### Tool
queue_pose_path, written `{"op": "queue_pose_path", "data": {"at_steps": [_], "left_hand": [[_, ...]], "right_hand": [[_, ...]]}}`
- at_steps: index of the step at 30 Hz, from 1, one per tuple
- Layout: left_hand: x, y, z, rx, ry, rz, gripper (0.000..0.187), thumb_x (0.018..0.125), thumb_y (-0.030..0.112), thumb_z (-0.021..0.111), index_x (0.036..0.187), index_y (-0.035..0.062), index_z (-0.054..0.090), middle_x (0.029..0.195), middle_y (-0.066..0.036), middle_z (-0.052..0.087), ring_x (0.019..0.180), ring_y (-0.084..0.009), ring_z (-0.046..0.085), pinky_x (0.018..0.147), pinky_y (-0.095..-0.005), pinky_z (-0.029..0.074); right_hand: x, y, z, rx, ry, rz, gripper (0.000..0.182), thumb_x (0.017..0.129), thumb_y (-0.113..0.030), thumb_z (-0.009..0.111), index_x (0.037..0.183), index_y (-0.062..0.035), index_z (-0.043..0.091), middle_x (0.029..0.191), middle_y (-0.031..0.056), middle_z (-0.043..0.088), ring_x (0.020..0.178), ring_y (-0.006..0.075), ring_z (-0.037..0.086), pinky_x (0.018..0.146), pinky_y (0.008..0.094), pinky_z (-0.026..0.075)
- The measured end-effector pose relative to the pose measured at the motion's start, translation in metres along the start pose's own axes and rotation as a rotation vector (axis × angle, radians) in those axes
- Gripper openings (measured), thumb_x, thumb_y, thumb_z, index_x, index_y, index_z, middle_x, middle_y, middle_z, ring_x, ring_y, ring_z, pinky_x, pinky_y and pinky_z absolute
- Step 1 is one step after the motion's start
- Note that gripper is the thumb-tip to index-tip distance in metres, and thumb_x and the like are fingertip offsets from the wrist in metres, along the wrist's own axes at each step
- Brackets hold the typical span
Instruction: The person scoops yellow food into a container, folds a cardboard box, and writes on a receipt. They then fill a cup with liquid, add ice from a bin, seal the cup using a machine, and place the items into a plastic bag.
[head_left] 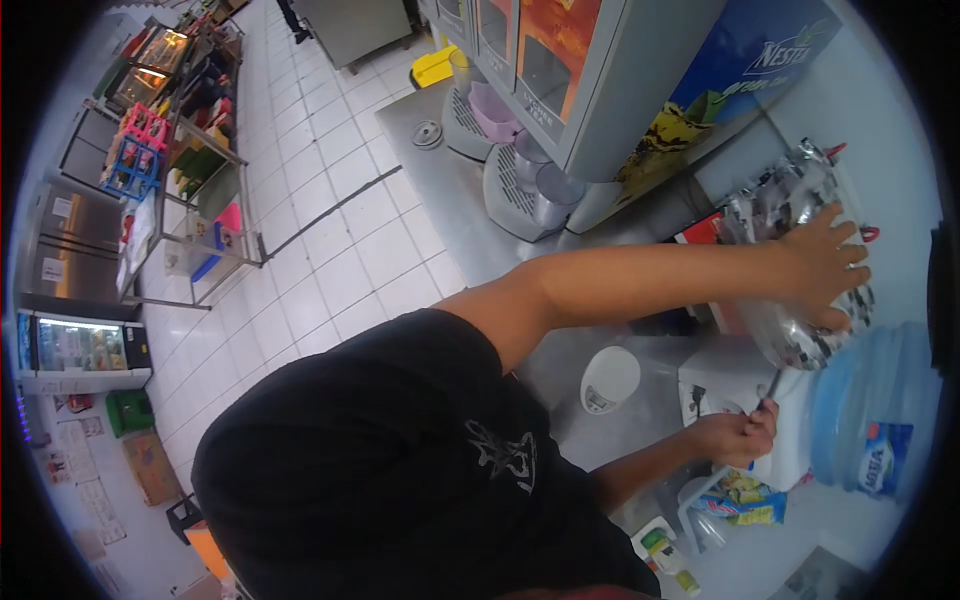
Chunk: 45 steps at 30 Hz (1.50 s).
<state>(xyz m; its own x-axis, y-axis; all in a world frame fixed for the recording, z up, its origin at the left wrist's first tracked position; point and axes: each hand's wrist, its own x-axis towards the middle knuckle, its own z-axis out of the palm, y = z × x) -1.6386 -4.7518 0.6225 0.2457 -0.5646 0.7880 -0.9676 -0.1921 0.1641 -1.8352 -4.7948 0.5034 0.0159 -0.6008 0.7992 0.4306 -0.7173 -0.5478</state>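
Note:
My left hand (pixel 825 268) reaches across to a shiny silver-and-dark foil bag (pixel 790 205) by the wall. Its fingers are spread and lie against the bag's surface. Lower down, my right hand (pixel 742 436) is closed round a slim, dark-and-silver tool (pixel 768 388), whose tip points up toward the bag's bottom end. I cannot tell what kind of tool it is. A white box-like appliance (pixel 790 440) stands just beyond the right hand, beside a large blue water jug (pixel 868 400).
A drinks dispenser (pixel 620 90) with clear cups on its drip trays stands on the steel counter (pixel 450 200). A round white scale (pixel 611 380) sits near my chest. Yellow-and-blue packets (pixel 750 503) fill a basket at the lower right. Behind is a metal rack (pixel 215 235).

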Motion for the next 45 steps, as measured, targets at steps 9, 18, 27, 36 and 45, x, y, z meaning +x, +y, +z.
{"op": "queue_pose_path", "data": {"at_steps": [9, 18, 27, 36, 45], "left_hand": [[-0.008, 0.019, -0.082, -0.308, 0.449, 0.189, 0.036, 0.09, 0.033, 0.064, 0.117, 0.0104, 0.063, 0.123, -0.01, 0.062, 0.123, -0.0296, 0.052, 0.106, -0.0505, 0.034], [-0.273, 0.025, 0.026, -1.146, -0.076, -1.11, 0.022, 0.098, 0.021, 0.056, 0.109, 0.0038, 0.064, 0.1, -0.006, 0.069, 0.088, -0.0151, 0.062, 0.082, -0.0323, 0.05], [-0.235, -0.026, 0.135, -1.536, -0.131, -1.622, 0.05, 0.097, 0.033, 0.05, 0.142, 0.0132, 0.042, 0.145, -0.009, 0.045, 0.128, -0.0281, 0.047, 0.107, -0.0479, 0.033], [-0.262, -0.009, 0.117, -1.614, -0.019, -1.706, 0.038, 0.095, 0.035, 0.051, 0.128, 0.0156, 0.052, 0.133, -0.002, 0.054, 0.11, -0.0201, 0.054, 0.091, -0.0405, 0.041], [-0.328, 0.038, 0.067, -1.667, -0.035, -1.726, 0.022, 0.089, 0.026, 0.055, 0.108, 0.0172, 0.048, 0.112, -0.001, 0.054, 0.096, -0.0172, 0.057, 0.08, -0.0368, 0.042]], "right_hand": [[0.026, -0.014, 0.004, -0.115, -0.071, 0.102, 0.046, 0.105, -0.036, 0.043, 0.077, 0.0002, 0.048, 0.084, 0.0146, 0.058, 0.09, 0.0285, 0.062, 0.084, 0.0418, 0.048], [0.324, 0.08, 0.105, -0.056, -0.578, 0.267, 0.028, 0.1, -0.025, 0.053, 0.104, 0.0012, 0.059, 0.092, 0.0143, 0.068, 0.093, 0.0227, 0.067, 0.084, 0.0341, 0.052], [0.302, 0.089, 0.116, -0.647, -0.484, -0.13, 0.047, 0.106, -0.028, 0.035, 0.145, -0.0036, 0.041, 0.142, 0.0281, 0.046, 0.129, 0.0409, 0.047, 0.112, 0.0434, 0.037], [-0.075, -0.027, -0.045, -0.13, -0.255, 0.536, 0.024, 0.103, -0.023, 0.046, 0.091, -0.004, 0.053, 0.076, 0.0064, 0.056, 0.069, 0.0135, 0.053, 0.065, 0.028, 0.045], [-0.193, -0.002, -0.093, 0.161, -0.206, 1.377, 0.025, 0.102, -0.024, 0.048, 0.103, -0.0018, 0.059, 0.089, 0.009, 0.065, 0.071, 0.0153, 0.062, 0.06, 0.0267, 0.046]]}}
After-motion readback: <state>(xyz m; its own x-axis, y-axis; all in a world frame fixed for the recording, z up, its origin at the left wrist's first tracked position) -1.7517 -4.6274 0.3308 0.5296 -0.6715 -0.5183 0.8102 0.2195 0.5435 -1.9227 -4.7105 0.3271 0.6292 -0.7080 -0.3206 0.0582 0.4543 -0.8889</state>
